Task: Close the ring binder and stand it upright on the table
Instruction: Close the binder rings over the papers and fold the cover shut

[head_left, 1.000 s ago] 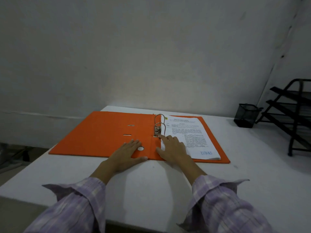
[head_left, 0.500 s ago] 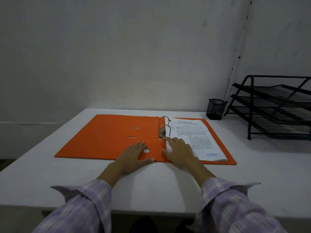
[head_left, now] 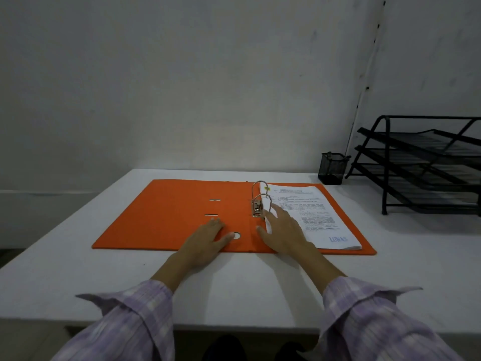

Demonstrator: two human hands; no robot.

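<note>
Binder (head_left: 177,217) unmoved, open flat; left hand (head_left: 208,237), right hand (head_left: 282,231) unchanged, flat, gripping nothing.

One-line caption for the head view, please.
Both hands, left and right, lie flat on an open orange ring binder holding papers.

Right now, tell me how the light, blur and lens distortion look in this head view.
Head view: dim, cool light, brightest on the wall behind the orange binder; no glare on its cover. Soft shadows fall beside both wrists on the table. Wide-angle bending curves the table's far edge and tilts the wire tray rack. The page text is too soft to read; the sleeves are blurred.
</note>
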